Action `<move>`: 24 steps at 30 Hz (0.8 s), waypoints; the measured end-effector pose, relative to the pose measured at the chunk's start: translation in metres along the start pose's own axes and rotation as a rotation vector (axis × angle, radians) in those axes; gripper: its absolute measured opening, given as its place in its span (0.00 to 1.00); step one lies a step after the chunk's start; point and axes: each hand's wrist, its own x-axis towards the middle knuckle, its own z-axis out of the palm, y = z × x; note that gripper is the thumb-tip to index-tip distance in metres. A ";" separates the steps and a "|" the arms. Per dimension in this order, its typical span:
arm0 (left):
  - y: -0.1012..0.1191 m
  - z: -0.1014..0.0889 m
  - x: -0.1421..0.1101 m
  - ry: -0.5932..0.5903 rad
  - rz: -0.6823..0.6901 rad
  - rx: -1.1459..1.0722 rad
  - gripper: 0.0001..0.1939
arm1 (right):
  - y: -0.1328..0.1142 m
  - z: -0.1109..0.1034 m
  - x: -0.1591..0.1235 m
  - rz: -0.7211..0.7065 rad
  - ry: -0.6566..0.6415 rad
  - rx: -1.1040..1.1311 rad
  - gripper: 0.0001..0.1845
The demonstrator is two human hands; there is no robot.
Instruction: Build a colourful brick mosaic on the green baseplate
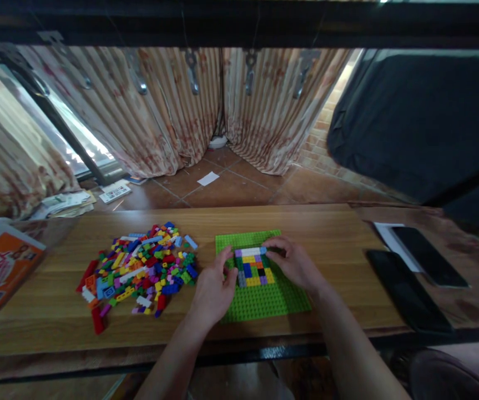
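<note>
A green studded baseplate [247,311] lies on the table, bearing a roughly square patch of toy bricks [253,269] in yellow, blue, orange, black, grey and other colours. White and purple bricks run along the patch's far row, with a light blue brick [263,250] at its right end. My right hand [293,264] reaches over the plate from the right, thumb and index fingertips pinched at that light blue brick. Beside the patch's left edge is my left hand [216,289], its thumb and index finger bent but apart, with nothing visible between them.
To the left spreads a loose heap of colourful bricks [143,266]. An orange and white bag [6,266] stands at the far left. On the right lie a black phone-like slab [408,289] and another dark device [428,255] over white paper. Curtains hang beyond the wooden table [318,222].
</note>
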 end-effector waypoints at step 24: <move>0.005 0.002 -0.004 -0.017 0.032 0.196 0.29 | -0.011 0.000 0.003 -0.044 -0.044 -0.252 0.12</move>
